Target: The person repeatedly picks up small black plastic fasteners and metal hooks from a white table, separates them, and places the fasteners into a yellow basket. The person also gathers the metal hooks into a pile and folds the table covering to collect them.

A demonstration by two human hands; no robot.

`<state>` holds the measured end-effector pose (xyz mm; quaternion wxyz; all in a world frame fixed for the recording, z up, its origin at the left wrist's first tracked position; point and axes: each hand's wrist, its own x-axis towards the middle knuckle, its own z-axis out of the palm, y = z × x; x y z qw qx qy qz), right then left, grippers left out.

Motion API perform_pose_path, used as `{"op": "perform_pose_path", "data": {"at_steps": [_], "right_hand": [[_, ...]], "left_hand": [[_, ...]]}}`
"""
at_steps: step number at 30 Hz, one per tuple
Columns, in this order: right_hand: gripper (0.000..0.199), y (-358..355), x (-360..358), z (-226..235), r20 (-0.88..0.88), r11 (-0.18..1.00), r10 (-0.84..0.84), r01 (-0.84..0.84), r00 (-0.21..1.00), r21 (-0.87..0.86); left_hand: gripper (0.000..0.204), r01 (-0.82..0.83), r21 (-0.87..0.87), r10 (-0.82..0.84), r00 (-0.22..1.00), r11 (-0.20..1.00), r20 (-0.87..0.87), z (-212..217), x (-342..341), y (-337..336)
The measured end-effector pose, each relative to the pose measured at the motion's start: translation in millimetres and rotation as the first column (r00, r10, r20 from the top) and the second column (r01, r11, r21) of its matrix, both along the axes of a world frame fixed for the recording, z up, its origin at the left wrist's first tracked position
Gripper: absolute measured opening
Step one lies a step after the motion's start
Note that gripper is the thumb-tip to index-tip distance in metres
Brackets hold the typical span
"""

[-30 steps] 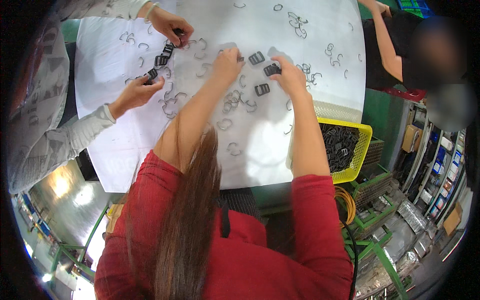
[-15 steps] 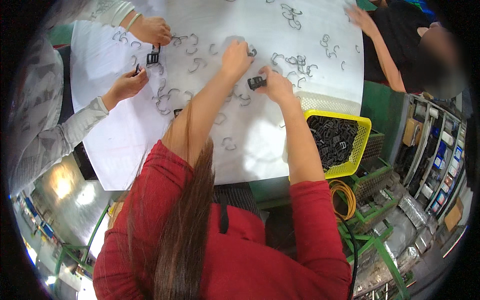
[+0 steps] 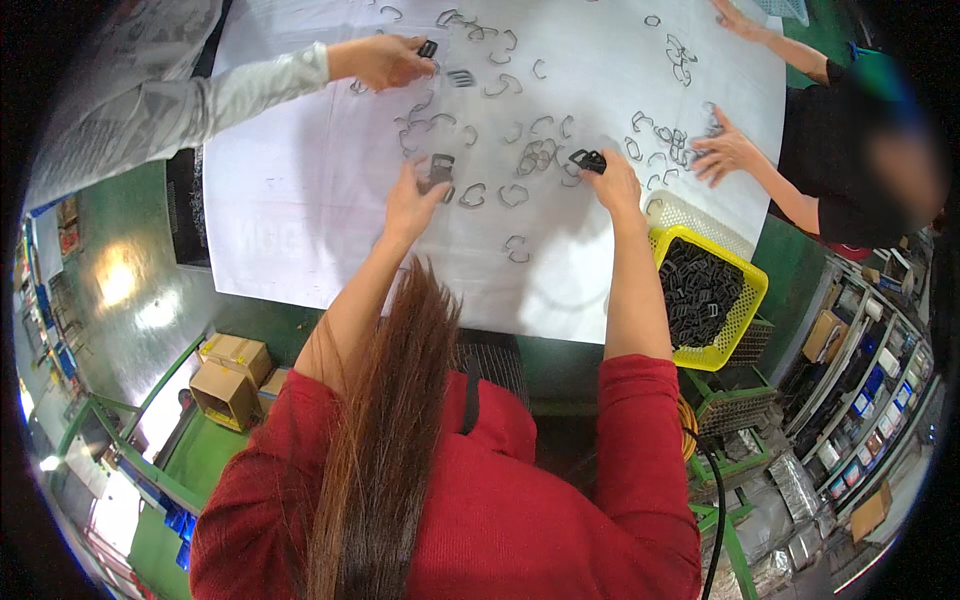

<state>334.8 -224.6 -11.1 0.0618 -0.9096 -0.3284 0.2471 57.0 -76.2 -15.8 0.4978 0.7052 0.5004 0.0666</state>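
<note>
My left hand is over the white tabletop, its thumb and fingers pinching a black plastic buckle, slightly blurred. To the right, my right hand is closed on black slotted buckles; how many it holds I cannot tell. Thin dark C-shaped rings lie in a loose cluster between my hands, and more are scattered farther off. A slotted buckle is on the table near a co-worker's hand.
A yellow basket full of black buckles stands beside my right forearm. From the left, a co-worker's hand holds a dark buckle. At the right, another person's hand is spread over rings. Cardboard boxes sit below the table's left side.
My hands have moved apart, the left one drawing back and leftward with a buckle now plainly visible in it. The left co-worker's hand has shifted, and the view has swung.
</note>
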Motion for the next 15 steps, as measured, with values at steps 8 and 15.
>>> {"op": "perform_pose_path", "data": {"at_steps": [8,15], "right_hand": [[0.034,-58,-90,53,-0.362,0.897,-0.282,0.378,0.889,0.228],[0.04,-142,-111,113,-0.395,0.748,-0.497,0.612,0.773,0.255]], "left_hand": [[0.056,0.002,0.111,0.022,0.977,0.994,-0.214,-11,14,13],[0.05,0.223,0.212,-0.172,0.956,0.951,-0.236,-28,11,33]]}}
